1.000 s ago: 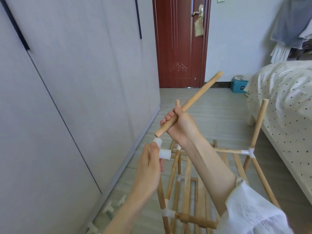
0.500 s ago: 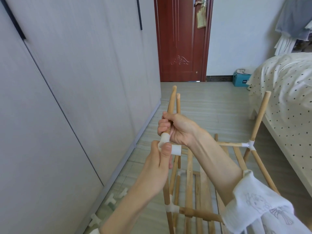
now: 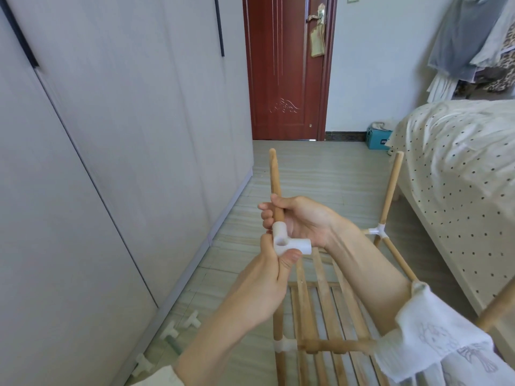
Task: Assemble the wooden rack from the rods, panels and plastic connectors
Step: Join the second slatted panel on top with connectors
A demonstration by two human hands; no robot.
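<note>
A white plastic connector [image 3: 289,242] sits on top of an upright post of the wooden rack [image 3: 320,307]. My left hand [image 3: 267,277] grips that connector from below, thumb against its side arm. A loose wooden rod [image 3: 276,185] stands nearly upright with its lower end in the connector's top socket. My right hand [image 3: 301,218] is curled round the rod just above the connector. The rack's slatted panel lies below my arms. Another upright rod [image 3: 391,188] rises from a white joint [image 3: 377,231] at the right.
Several spare white connectors [image 3: 178,330] lie on the floor by the grey wardrobe [image 3: 111,135] at the left. A bed with a dotted cover [image 3: 457,168] stands at the right. A red door [image 3: 284,68] and a blue box [image 3: 379,137] are at the far end.
The rod swung from a slant up to the right to nearly upright, and its lower end went into the connector's top socket. The left hand stayed on the connector.
</note>
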